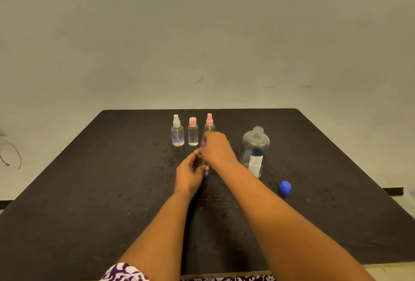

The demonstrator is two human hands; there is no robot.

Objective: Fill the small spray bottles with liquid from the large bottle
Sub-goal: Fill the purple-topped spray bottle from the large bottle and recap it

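A small clear spray bottle (204,166) stands on the black table (89,191) between my hands. My left hand (188,174) grips its body. My right hand (215,147) is closed over its purple top (203,143), which is mostly hidden. Behind stand three small bottles: one with a white sprayer (177,131), one with a pink cap (193,132), one with a pink sprayer (209,122). The large clear bottle (254,151) stands uncapped to the right, with little liquid in it. Its blue cap (284,188) lies on the table nearer to me.
Wet spots (170,159) mark the table around the bottles. A pale wall rises behind the far table edge. A thin wire loop (11,152) hangs off to the left of the table.
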